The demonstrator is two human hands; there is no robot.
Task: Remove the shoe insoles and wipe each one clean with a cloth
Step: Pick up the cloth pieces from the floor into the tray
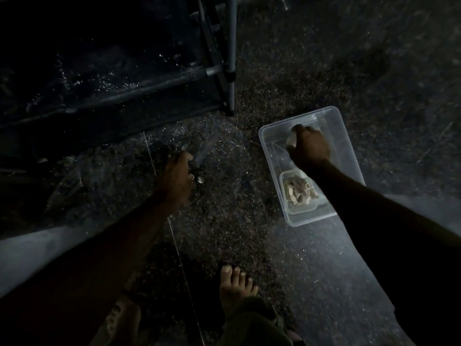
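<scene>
It is very dark here, and this is my main worry. My right hand [308,148] is inside the clear plastic box [349,156] on the speckled floor [237,216], with the fingers curled around a pale bundle [293,134] that I take to be the cloth, but I cannot be sure of it. My left hand [177,177] is low over the floor and closes on something dark [193,168]; it may be the shoe, yet the shape is lost in shadow and I cannot tell. I see no insole anywhere. A smaller tub [298,192] with pale crumpled things sits in the near end of the box, so in this light I could take the wrong piece. The box is light and could tip or slide if I pull the cloth up against its wall. My bare foot [237,283] stands near, and the dark rack [229,58] is just beside my reach.
</scene>
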